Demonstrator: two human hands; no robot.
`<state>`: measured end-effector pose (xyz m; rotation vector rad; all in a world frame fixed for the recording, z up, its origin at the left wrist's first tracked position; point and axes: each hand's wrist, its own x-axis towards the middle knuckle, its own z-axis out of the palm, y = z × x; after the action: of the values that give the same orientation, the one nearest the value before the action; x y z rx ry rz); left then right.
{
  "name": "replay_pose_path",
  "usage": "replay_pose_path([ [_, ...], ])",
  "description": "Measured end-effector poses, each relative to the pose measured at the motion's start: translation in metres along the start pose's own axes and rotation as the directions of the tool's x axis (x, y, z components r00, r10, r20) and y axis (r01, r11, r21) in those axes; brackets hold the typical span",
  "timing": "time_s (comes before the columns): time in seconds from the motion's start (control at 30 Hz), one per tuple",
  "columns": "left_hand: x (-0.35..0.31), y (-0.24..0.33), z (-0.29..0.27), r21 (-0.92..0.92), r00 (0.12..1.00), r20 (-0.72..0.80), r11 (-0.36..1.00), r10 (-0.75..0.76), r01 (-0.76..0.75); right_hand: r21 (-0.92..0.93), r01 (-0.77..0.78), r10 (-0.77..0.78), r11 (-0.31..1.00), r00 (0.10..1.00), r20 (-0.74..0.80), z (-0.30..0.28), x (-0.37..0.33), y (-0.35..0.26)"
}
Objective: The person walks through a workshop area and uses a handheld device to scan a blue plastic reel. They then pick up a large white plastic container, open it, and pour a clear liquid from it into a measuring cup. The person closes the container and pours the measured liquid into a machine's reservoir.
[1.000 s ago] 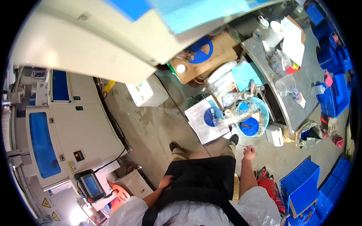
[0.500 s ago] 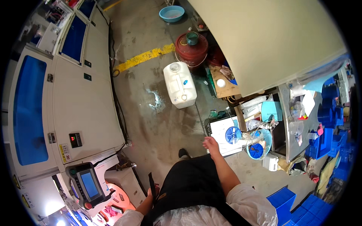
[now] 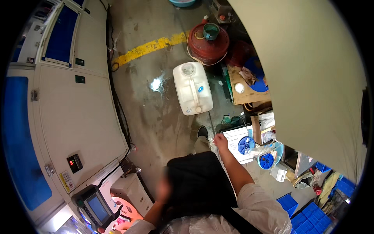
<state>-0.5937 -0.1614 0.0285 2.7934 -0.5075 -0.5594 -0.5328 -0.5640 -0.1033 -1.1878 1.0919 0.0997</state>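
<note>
My right hand (image 3: 221, 142) hangs at my right side with its fingers curled in and nothing visible in them. Nearest to it are the papers (image 3: 236, 139) and a blue spool (image 3: 246, 144), both apart from the hand. My left hand (image 3: 163, 188) is smeared by motion beside the black apron (image 3: 194, 175), so its fingers cannot be made out. On the floor ahead stands a white plastic jerrycan (image 3: 186, 93) with a moulded handle and a small blue mark. Neither hand touches it.
A machine cabinet (image 3: 74, 117) lines the left, with a control pendant (image 3: 97, 208) low down. Beyond the jerrycan sit a red lidded bucket (image 3: 206, 48) and a wet patch (image 3: 156, 84). A large beige panel (image 3: 304, 78) overhangs the right; blue crates (image 3: 311, 220) lie lower right.
The view has moved forward, bringing the jerrycan and red bucket closer. My left hand has swung forward from beside the black strap. A shoe now shows farther ahead, near my right hand.
</note>
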Motion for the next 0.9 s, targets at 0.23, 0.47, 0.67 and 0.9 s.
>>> replay_pose_path([
  [0.23, 0.023, -0.015, 0.023, 0.537, 0.937, 0.045, 0.782, 0.347, -0.316, -0.438, 0.423, -0.486, 0.793, 0.873, -0.038, 0.104, 0.151, -0.092],
  [0.47, 0.026, -0.108, 0.039, 0.551, 0.885, 0.142, 0.708, 0.443, -0.443, -0.441, 0.257, -0.240, 0.860, 0.966, 0.094, 0.169, 0.207, -0.163],
  [0.67, 0.042, -0.166, 0.013, 0.496, 0.876, 0.112, 0.738, 0.469, -0.458, -0.205, -0.055, 0.075, 0.977, 0.993, 0.091, 0.180, 0.204, -0.170],
  [0.9, 0.096, -0.169, -0.030, -0.143, 0.972, 0.201, 0.985, 0.125, -0.097, -0.449, -0.077, -0.008, 0.890, 0.983, -0.185, 0.228, 0.195, -0.133],
])
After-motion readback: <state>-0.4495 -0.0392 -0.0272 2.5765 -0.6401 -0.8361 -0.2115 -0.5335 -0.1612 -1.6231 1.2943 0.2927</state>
